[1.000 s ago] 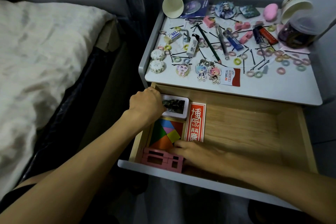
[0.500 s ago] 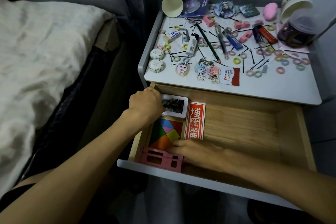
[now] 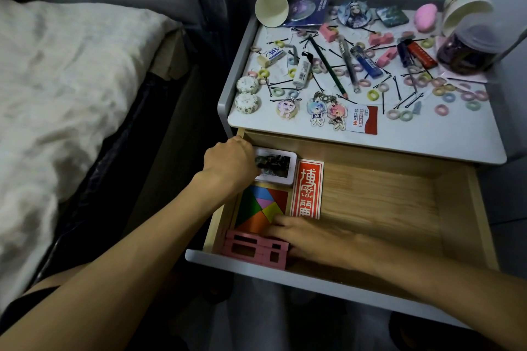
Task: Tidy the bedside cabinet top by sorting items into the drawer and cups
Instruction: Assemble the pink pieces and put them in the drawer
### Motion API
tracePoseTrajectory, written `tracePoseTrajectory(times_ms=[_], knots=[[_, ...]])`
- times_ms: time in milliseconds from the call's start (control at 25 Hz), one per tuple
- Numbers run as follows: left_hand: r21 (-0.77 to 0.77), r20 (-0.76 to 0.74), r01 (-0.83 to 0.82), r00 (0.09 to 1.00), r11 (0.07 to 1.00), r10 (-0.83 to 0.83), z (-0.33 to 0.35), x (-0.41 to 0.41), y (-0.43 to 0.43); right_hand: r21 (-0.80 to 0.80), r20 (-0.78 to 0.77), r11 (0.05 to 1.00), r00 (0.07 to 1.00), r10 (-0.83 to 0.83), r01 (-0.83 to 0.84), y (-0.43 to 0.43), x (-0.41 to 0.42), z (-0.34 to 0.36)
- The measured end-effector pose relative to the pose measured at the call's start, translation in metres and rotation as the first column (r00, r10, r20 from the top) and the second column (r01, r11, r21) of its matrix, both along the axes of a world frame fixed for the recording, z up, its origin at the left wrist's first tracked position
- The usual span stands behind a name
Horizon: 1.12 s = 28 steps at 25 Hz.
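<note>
Left grip (image 3: 228, 162), clenched over the left edge of a white-framed picture card (image 3: 275, 164) at the far left of the open drawer (image 3: 385, 202). Right grip (image 3: 308, 236), released, fingers flat on the coloured tangram tray (image 3: 256, 208), beside pink slotted blocks (image 3: 253, 249). Red strip (image 3: 307, 189): white Chinese characters. Cabinet top (image 3: 427, 134): eraser marked "4B" (image 3: 271, 54), card marked "W" (image 3: 363, 120), tipped paper cup (image 3: 271, 8), clear jar (image 3: 470, 51) with dark contents.

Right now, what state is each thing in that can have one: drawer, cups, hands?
Drawer, pulled open.
Left paper cup, on its side, mouth toward the camera.
Right paper cup, on its side too.
Left hand, grips the white-framed case in the drawer.
Right hand, straight fingers touch the tangram puzzle.
</note>
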State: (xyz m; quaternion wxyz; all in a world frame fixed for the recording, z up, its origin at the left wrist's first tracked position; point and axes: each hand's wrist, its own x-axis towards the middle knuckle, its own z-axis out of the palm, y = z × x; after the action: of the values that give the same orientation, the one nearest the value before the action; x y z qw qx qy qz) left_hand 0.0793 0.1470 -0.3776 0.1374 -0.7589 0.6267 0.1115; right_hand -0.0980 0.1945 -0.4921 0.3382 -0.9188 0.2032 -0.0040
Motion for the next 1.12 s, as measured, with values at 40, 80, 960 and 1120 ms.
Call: tracePoseTrajectory(times_ms=[40, 80, 960, 1120], knots=[[0.0, 0.002, -0.002, 1.0, 1.0, 0.002, 0.0, 0.0, 0.0, -0.006, -0.005, 1.0, 1.0, -0.009, 0.009, -0.001, 0.001, 0.0], [0.001, 0.004, -0.004, 1.0, 1.0, 0.004, 0.0, 0.0, 0.0, 0.0, -0.016, 1.0, 1.0, -0.011, 0.011, -0.002, 0.001, 0.0], [-0.313, -0.344, -0.01, 0.933, 0.95, -0.103, 0.045, -0.012, -0.018, -0.113, 0.115, 0.865, 0.871, -0.477, 0.488, -0.07, -0.062, 0.123], [-0.532, -0.456, 0.009, 0.84, 0.847, -0.295, 0.07, -0.037, -0.062, -0.24, 0.276, 0.65, 0.693, -0.666, 0.721, -0.15, -0.089, 0.154]])
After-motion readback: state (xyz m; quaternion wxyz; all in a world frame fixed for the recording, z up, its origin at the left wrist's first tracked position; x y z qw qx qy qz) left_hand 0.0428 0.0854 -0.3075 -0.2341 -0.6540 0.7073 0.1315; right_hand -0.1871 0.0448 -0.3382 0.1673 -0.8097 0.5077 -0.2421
